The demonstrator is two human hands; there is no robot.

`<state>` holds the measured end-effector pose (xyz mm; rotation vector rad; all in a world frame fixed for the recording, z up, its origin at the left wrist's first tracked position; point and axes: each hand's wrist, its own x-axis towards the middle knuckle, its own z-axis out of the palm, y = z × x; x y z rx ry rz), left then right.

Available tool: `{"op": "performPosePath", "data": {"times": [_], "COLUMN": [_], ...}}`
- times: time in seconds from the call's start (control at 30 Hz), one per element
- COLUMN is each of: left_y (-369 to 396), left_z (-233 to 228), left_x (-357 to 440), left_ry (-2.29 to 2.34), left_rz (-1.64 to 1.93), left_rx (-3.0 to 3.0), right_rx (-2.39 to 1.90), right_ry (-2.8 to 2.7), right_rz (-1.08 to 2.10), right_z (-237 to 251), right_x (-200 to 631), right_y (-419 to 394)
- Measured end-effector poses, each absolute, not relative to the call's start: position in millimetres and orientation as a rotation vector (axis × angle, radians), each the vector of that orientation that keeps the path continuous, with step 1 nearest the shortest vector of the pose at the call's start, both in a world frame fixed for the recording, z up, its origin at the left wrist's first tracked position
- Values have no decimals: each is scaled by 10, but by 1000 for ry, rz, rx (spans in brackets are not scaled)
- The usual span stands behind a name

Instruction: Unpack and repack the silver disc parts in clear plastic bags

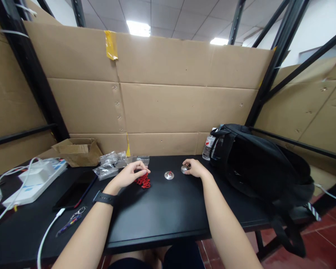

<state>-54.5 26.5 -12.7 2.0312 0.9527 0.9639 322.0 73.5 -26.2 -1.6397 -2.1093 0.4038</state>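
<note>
My left hand (133, 172), wearing a dark wristband, is over a bunched red cord (143, 181). Its thumb and fingertips come together at the cord's upper edge. My right hand (195, 168) grips a small shiny silver disc (185, 169) by its edge, at the table surface; the fingers hide part of it. Between the hands a second silver disc (169, 175), round and domed with a bit of red at its centre, lies on the black table (159, 213).
Left of my hands are clear plastic bags (108, 166), a cardboard box (80, 153), a phone (75, 189) on a white cable, a keychain (71, 221) and a power strip (39, 183). A black backpack (257, 164) and a water bottle (208, 147) stand to the right. Cardboard panels (162, 112) rise behind.
</note>
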Motion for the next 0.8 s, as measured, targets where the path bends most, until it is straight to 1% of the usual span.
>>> {"op": "performPosePath", "data": {"times": [0.13, 0.27, 0.4, 0.57, 0.7, 0.8], "left_y": [314, 364, 399, 411, 374, 328], "left_z": [-179, -205, -244, -298, -286, -261], "left_x": [-431, -409, -411, -350, -275, -202], "left_ry": [990, 1113, 1157, 1194, 1252, 1241], "left_rz": [1125, 1184, 1207, 1276, 1261, 1332], "left_rx": [1972, 2038, 2043, 1971, 2027, 2110], "right_rx": [-1575, -1317, -1068, -883, -800, -775], "right_ry": [-2054, -1979, -1852, -1737, -1679, -1665], "right_rz": [387, 412, 621, 857, 975, 999], "right_z": [-268, -212, -182, -240, -261, -258], "right_x": [3210, 3031, 2699, 2291, 2070, 1981], "right_y": [756, 724, 641, 508, 394, 331]}}
